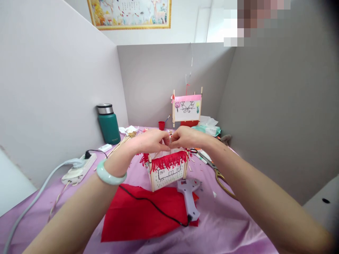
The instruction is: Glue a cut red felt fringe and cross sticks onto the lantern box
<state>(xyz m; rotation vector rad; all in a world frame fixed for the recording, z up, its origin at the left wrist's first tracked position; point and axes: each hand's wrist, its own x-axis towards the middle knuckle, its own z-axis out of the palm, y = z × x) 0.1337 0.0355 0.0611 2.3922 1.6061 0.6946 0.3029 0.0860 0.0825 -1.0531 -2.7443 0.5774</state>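
From the head camera, the left hand (pixel 150 141) and right hand (pixel 186 137) meet above a small paper lantern (pixel 167 172) framed with wooden craft sticks and trimmed with a red paper fringe. Their fingertips are closed in a pinch around thin wooden sticks (pixel 167 144) rising from the lantern, apparently to bring the sticks together at the top, though the fingers hide the exact grip. The lantern stands on a lilac cloth-covered worktop (pixel 233 220), just behind a sheet of red felt (pixel 140 215). A hot glue gun (pixel 188 197) lies on its side beside the felt, close to hand, with its black cord trailing across the red sheet. Gold-handled scissors (pixel 215 173) rest to the right, also within easy reach. Farther back stands a similar lantern (pixel 186 108) with a pink band, perhaps kept in view as a model.
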